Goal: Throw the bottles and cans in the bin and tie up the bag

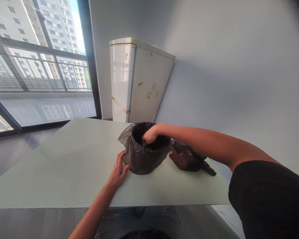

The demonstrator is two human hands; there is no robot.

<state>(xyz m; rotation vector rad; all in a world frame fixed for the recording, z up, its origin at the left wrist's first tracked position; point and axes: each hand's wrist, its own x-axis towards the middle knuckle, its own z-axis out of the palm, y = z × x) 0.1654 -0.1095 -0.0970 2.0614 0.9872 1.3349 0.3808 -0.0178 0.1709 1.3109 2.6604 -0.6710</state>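
Note:
A bin [147, 162] lined with a thin black plastic bag stands upright on the pale table, its mouth facing up. The liner's loose edge [126, 134] flares out over the left of the rim. My left hand [118, 171] rests against the bin's lower left side, thumb and fingers apart. My right hand [150, 135] reaches down into the mouth from the right, its fingers curled near the inner front wall. What it holds, if anything, is hidden. Under my right forearm lies a black plastic bag [186, 159] with something reddish showing through and a twisted end.
The pale green-white table [52, 166] extends left and toward me, with its front edge near my lap. Behind it stands a white refrigerator [149, 83] against the grey wall. A large window [40, 59] with dark frames is at the left.

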